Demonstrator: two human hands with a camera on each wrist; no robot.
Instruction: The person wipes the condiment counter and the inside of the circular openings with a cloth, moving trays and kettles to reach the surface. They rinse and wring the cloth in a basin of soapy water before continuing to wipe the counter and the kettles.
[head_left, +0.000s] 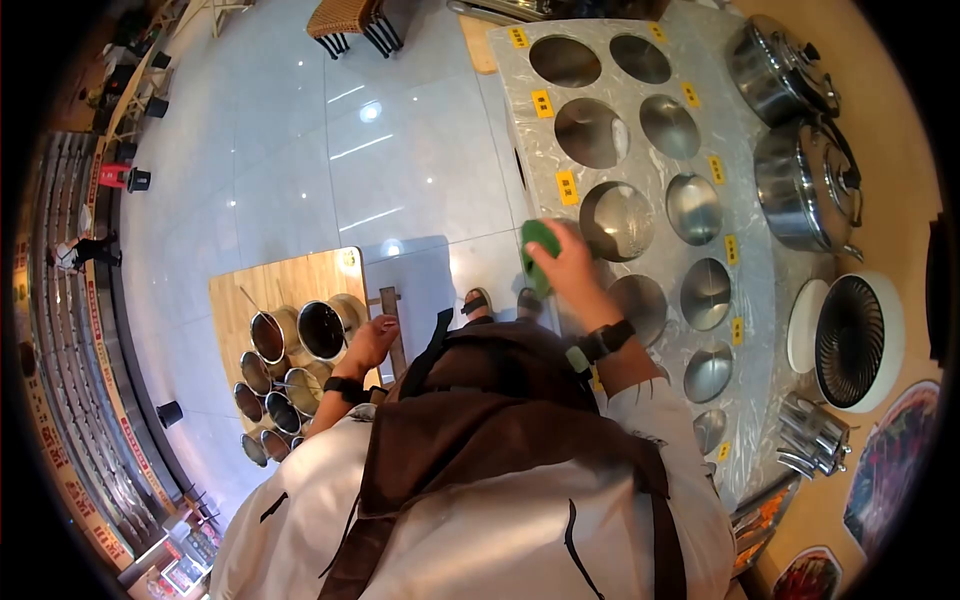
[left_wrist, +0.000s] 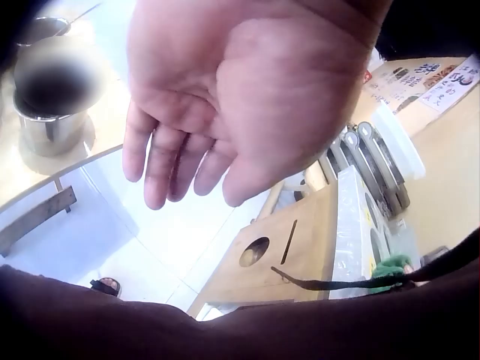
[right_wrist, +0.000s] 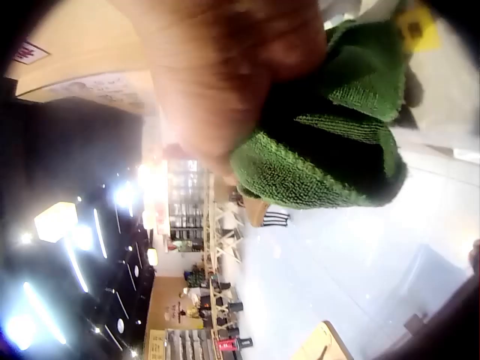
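Note:
A folded green towel (right_wrist: pixel 322 172) is gripped in my right hand (head_left: pixel 572 268), its loose folds showing past the fingers in the right wrist view. That hand is over the near edge of a plastic-covered counter (head_left: pixel 625 90) set with rows of round metal wells (head_left: pixel 617 221). My left hand (left_wrist: pixel 240 97) hangs with its palm bare and fingers loosely bent, holding nothing. It is beside a wooden table (head_left: pixel 235 290) on which several metal pots (head_left: pixel 322 330) stand, some with dark contents.
Two lidded steel pots (head_left: pixel 800 185) and a round fan (head_left: pixel 858 342) stand behind the wells. Yellow labels (head_left: pixel 567 188) mark the counter. A woven stool (head_left: pixel 345 18) is on the tiled floor (head_left: pixel 420 130) at the far side. Metal cups (head_left: pixel 812 437) lie at the right.

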